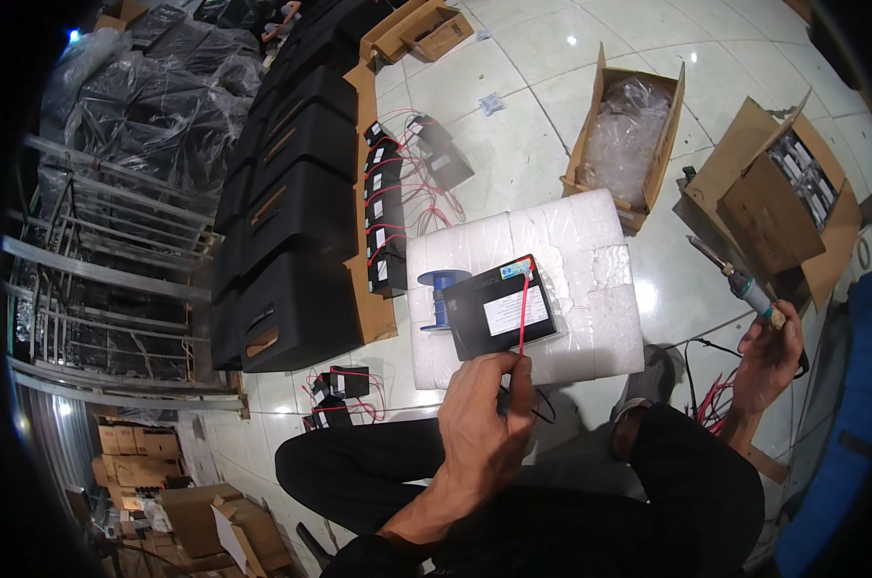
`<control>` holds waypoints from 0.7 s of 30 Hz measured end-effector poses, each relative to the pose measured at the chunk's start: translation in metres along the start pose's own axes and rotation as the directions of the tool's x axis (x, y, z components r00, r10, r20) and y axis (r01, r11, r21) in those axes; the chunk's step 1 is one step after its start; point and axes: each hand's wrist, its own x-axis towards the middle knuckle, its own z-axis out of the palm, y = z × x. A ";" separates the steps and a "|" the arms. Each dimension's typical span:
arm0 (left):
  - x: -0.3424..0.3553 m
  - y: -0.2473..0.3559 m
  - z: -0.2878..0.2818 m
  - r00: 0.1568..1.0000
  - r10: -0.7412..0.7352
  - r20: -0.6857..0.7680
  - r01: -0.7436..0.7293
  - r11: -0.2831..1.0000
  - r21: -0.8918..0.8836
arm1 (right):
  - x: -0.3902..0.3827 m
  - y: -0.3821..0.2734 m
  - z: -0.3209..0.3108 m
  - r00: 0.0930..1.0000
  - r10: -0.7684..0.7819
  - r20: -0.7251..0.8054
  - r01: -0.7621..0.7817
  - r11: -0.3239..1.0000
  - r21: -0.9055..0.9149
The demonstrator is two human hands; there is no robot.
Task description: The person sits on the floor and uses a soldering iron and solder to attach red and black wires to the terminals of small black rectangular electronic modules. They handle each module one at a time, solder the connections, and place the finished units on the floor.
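My left hand [484, 414] is closed in a pinch on a red wire [523, 323] near the front edge of a white foam block [585, 236]. The wire runs up to the top corner of a black box-shaped battery [469, 318] with a white label, which lies on the block. Beside the battery stands a blue spool [441, 279], partly covered by it. Off to the right, my right hand [768, 356] grips a soldering iron [742, 281], its tip pointing up and left, away from the battery. A black wire shows behind my left fingers.
Several wired black batteries [386, 212] line the floor beyond the block; more lie at the near left [347, 381]. Large black cases [291, 289] stand stacked on the left. Open cartons [578, 178] sit at the right, and loose red wires [715, 400] lie by my right wrist.
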 end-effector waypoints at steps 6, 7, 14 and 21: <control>0.000 -0.001 0.001 0.999 -0.031 -0.013 0.030 0.999 -0.030 | 0.000 0.000 -0.002 1.000 0.009 0.020 -0.009 1.000 0.005; 0.000 -0.001 0.002 1.000 -0.022 -0.020 0.021 0.999 -0.033 | 0.000 0.000 -0.003 1.000 0.015 0.027 -0.015 1.000 0.006; -0.002 -0.002 0.003 1.000 -0.007 -0.027 0.007 1.000 -0.002 | 0.000 0.001 -0.002 1.000 0.000 0.012 0.000 1.000 -0.007; -0.002 -0.001 0.003 1.000 -0.007 0.000 0.007 1.000 0.027 | -0.001 0.001 -0.004 1.000 0.016 0.019 -0.016 1.000 0.003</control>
